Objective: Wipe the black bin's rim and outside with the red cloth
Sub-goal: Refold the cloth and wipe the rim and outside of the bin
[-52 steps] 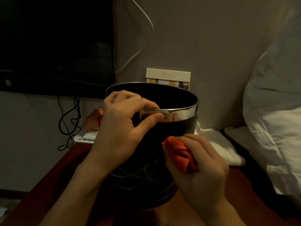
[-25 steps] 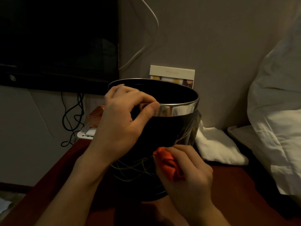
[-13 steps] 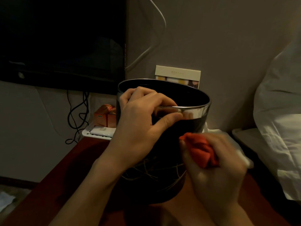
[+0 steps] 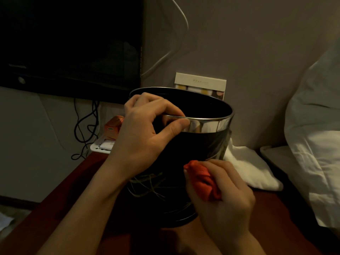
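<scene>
- Black bin (image 4: pixel 176 153) upright on the dark red table (image 4: pixel 287 223), close to the wall, beside a white towel (image 4: pixel 244 164).
- Left hand (image 4: pixel 147 129) clamped on the shiny rim (image 4: pixel 207 124): thumb pressed on the outside of the band, fingers hooked over the edge into the bin.
- Right hand (image 4: pixel 220 192) closed round the bunched red cloth (image 4: pixel 202 179), cloth pressed against the lower front of the bin's dark wall.
- Step in hand, by the look of it: wiping the outside, with the bin steadied from the top.
- Next move probably calls for sliding the cloth round or up the wall under steady pressure, keeping the rim grip firm against tipping.
- Far side of the bin hidden, so likely needs turning the bin or reaching round.
- Rim under the left hand probably needs a shift of grip for wiping there.
</scene>
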A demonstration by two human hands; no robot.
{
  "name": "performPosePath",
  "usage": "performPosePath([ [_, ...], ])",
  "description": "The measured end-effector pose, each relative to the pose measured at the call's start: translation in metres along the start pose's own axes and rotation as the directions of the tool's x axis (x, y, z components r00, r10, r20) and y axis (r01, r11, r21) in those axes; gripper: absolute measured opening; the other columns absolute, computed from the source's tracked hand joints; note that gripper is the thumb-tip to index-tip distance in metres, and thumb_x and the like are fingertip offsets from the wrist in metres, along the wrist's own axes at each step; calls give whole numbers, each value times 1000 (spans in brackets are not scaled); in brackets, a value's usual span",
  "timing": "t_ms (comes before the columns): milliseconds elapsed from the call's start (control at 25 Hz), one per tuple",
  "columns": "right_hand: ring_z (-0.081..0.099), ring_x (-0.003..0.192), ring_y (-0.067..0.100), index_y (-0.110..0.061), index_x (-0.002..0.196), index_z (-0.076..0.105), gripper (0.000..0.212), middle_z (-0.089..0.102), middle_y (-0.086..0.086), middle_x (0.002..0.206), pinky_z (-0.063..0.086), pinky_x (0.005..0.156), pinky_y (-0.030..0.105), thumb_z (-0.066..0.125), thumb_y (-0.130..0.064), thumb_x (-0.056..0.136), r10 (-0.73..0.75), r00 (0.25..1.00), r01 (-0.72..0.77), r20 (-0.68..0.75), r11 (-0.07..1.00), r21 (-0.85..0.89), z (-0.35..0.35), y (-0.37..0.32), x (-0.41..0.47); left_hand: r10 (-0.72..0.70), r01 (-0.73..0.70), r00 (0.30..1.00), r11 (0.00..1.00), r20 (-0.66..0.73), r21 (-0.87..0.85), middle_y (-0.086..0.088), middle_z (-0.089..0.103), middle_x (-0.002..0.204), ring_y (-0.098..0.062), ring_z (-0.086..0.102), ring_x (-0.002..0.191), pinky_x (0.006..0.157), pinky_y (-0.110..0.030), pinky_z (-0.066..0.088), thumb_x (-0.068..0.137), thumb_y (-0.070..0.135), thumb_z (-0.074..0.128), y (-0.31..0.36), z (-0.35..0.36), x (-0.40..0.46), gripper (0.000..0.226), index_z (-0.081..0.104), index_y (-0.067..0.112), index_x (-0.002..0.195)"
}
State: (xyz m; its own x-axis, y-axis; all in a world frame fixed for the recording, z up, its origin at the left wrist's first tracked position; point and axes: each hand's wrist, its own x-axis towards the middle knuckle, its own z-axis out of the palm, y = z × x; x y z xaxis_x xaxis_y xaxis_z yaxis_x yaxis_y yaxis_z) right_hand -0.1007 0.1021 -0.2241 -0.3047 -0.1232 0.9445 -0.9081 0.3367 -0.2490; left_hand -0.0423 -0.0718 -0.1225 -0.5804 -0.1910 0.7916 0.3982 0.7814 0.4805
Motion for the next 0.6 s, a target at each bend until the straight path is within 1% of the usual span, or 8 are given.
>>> performPosePath([
  [80, 63, 88, 4, -7, 97, 79, 23, 71, 0, 96, 48, 84, 12, 81, -27, 87, 4, 1000, -3, -3, 1000, 23, -5, 3, 7, 16, -16, 1000, 1000, 2, -4, 23, 52, 93, -11, 43, 112, 93, -8, 24, 78, 53, 58, 0, -1, -1, 11, 59, 44, 84],
  [160, 61, 89, 3, -6, 97, 77, 23, 68, -2, 96, 44, 86, 8, 78, -28, 88, 18, 998, -18, -57, 1000, -1, -15, 7, 18, 18, -18, 1000, 1000, -1, -2, 22, 53, 92, -11, 44, 111, 92, -9, 25, 79, 54, 55, 0, 0, -1, 13, 59, 42, 83],
  [240, 60, 90, 2, -6, 97, 76, 22, 67, -3, 96, 43, 88, 7, 78, -26, 88, 37, 996, -38, -79, 999, -5, -17, 9, 19, 12, -12, 999, 1000, -35, 4, 19, 53, 91, -9, 44, 107, 90, -9, 26, 83, 54, 50, 1, 0, -1, 16, 58, 40, 80],
  [320, 62, 91, 2, -5, 98, 77, 23, 69, 0, 97, 46, 86, 10, 80, -25, 87, 60, 996, -59, -61, 998, 9, -7, 7, 7, 36, -32, 997, 998, -69, 54, 17, 54, 87, 0, 43, 102, 92, -11, 24, 88, 51, 47, 5, 5, -2, 17, 56, 40, 80],
  [400, 66, 89, 6, -5, 98, 78, 21, 71, 3, 98, 53, 81, 18, 85, -20, 85, 46, 999, -45, -27, 998, 38, 2, 6, -4, 115, -102, 991, 979, -65, 178, 19, 52, 82, 7, 40, 95, 99, -18, 20, 91, 47, 47, 13, 14, -5, 14, 56, 36, 87],
  [480, 67, 88, 8, -6, 99, 79, 21, 72, 3, 98, 55, 76, 23, 86, -18, 82, 36, 999, -36, -2, 998, 47, 4, 6, -7, 179, -157, 982, 950, -57, 270, 22, 47, 86, 4, 38, 96, 101, -27, 20, 91, 45, 51, 20, 24, -8, 17, 59, 30, 94],
  [520, 66, 87, 7, -7, 99, 79, 20, 72, 2, 98, 55, 75, 23, 85, -20, 84, 32, 999, -33, 10, 998, 47, 3, 5, -5, 188, -164, 980, 947, -62, 277, 23, 45, 86, 3, 38, 97, 100, -28, 20, 90, 45, 53, 21, 26, -8, 18, 59, 29, 95],
  [600, 65, 88, 4, -10, 98, 79, 21, 72, 0, 97, 53, 77, 17, 80, -27, 87, 44, 999, -46, 21, 997, 61, -2, 3, 1, 183, -160, 980, 956, -72, 246, 26, 43, 81, 3, 38, 97, 97, -25, 20, 89, 44, 56, 18, 24, -6, 14, 58, 31, 91],
])
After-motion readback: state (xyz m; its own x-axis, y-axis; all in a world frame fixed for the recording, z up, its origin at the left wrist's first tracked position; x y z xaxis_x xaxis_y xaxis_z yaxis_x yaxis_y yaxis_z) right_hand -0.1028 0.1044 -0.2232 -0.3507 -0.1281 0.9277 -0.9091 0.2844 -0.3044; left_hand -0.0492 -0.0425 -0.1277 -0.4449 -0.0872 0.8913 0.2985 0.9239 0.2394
